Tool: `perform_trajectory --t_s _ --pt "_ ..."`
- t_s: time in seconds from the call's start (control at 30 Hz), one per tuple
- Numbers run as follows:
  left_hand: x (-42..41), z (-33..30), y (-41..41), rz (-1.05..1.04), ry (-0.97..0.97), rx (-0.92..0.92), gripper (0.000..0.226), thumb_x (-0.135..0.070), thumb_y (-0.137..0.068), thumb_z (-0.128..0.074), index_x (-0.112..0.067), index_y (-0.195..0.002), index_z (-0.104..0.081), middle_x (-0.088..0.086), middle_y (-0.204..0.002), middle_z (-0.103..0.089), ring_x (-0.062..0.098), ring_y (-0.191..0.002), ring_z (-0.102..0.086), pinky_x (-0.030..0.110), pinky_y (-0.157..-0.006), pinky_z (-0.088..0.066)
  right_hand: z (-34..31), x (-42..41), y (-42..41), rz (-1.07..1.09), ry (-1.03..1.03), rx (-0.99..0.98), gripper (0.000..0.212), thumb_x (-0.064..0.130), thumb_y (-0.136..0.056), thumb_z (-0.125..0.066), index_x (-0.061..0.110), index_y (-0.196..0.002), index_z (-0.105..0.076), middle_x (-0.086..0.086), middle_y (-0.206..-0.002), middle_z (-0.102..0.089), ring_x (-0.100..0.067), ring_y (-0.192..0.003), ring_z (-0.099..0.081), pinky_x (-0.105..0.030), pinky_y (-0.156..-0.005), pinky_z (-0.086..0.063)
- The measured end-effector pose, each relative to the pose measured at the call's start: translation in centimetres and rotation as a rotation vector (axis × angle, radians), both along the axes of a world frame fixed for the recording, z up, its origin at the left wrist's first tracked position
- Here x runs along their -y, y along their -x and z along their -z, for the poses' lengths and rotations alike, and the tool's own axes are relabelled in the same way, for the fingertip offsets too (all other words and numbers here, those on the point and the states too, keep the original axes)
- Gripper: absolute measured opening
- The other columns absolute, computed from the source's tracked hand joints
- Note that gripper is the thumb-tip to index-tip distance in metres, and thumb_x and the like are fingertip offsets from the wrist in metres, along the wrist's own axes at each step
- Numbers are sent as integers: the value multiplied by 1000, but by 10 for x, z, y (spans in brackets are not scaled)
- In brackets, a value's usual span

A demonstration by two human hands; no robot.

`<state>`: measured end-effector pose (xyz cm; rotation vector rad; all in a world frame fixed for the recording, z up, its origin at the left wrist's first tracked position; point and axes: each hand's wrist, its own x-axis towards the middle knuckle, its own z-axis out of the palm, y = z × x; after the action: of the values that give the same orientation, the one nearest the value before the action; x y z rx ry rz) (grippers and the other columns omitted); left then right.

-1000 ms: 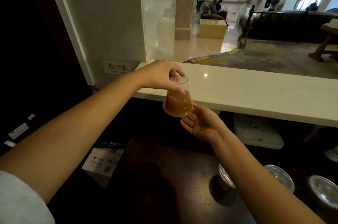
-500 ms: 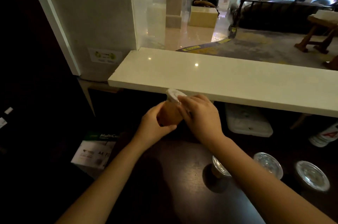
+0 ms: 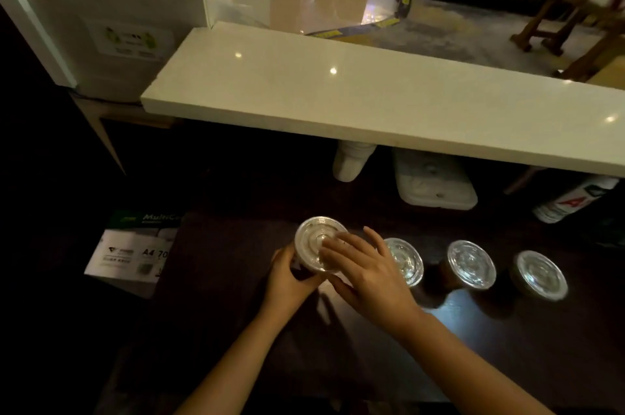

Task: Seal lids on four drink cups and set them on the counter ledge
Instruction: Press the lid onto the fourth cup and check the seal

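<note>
the clear plastic drink cup nearest the left end of the dark tabletop stands below and in front of the white counter ledge, with its clear flat lid on top. it looks like thin plastic holding brown drink, so i judge it light but sloshy, soft in the wall and likely to buckle if squeezed hard; the lid is slick and springy, and probably needs pressure around its rim rather than in the middle. the safest hold seems to be low around the wall, with the lid pressed from above. the left hand wraps the cup's side from the left, fingers curled round it, forearm coming up from the lower left. the right hand lies flat, fingers spread over the right part of the lid, pressing rather than gripping, wrist angled in from the lower right. to the right of this cup three more lidded cups stand in a row on the tabletop: one just beside the right hand, another further right, the last beyond it. the ledge carries no cups.
</note>
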<state>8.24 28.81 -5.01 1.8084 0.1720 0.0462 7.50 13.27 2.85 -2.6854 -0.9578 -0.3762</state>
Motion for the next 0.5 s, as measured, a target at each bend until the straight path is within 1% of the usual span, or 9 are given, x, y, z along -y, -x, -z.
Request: perform_trajectory --t_s 0.03,0.07,0.13,0.17,0.27,0.33,0.4,0.5 --pt "3 7 2 6 -17 9 54 -22 -54 -85 -40 -92 -52 -11 -94 -56 3 -86 -56 13 -73 -44 6 3 3 12 11 -17 36 29 -85 -58 16 -118 -63 0 -125 -62 -21 -119 -54 -51 -104 -32" --pt "6 14 3 17 -28 7 54 -22 -54 -85 -42 -91 -51 -13 -94 -56 4 -88 -57 17 -75 -46 12 5 6 24 25 -30 36 29 -85 -56 16 -119 -62 0 -126 -62 -21 -119 -54 -51 -104 -32" --pt "11 25 8 34 -21 -19 51 -23 -53 -85 -42 -89 -53 -14 -93 -59 11 -92 -60 29 -79 -49 22 10 12 43 64 -65 38 27 -85 -53 16 -120 -62 0 -128 -61 -21 -121 -53 -51 -104 -29" --pt "13 31 9 37 -18 -26 50 -23 -53 -85 -42 -87 -54 -16 -92 -60 11 -91 -62 30 -78 -49 27 12 15 45 83 -92 40 25 -83 -55 16 -122 -60 -1 -129 -59 -22 -122 -52 -53 -104 -29" --pt "18 44 13 41 -11 -28 53 -20 -54 -85 -46 -89 -55 -20 -92 -61 6 -91 -62 25 -77 -49 39 17 20 38 119 -178 51 18 -80 -65 14 -129 -53 -3 -137 -52 -23 -128 -45 -56 -104 -30" --pt "20 47 11 40 -12 -22 54 -21 -56 -84 -48 -92 -54 -20 -94 -61 2 -92 -61 21 -77 -48 42 20 19 38 124 -200 55 17 -81 -64 13 -133 -49 -4 -140 -48 -24 -131 -41 -55 -105 -27" --pt "21 47 8 40 -22 -25 53 -21 -56 -84 -47 -90 -53 -21 -92 -59 2 -90 -60 18 -75 -46 43 23 16 29 134 -205 57 17 -81 -63 12 -135 -46 -5 -142 -45 -24 -132 -39 -54 -105 -25" --pt "20 44 7 62 -16 -49 56 -18 -58 -84 -45 -95 -52 -17 -96 -60 1 -92 -59 21 -78 -48 43 27 13 -5 169 -215 58 19 -81 -61 12 -137 -43 -5 -143 -43 -24 -133 -38 -56 -105 -26"
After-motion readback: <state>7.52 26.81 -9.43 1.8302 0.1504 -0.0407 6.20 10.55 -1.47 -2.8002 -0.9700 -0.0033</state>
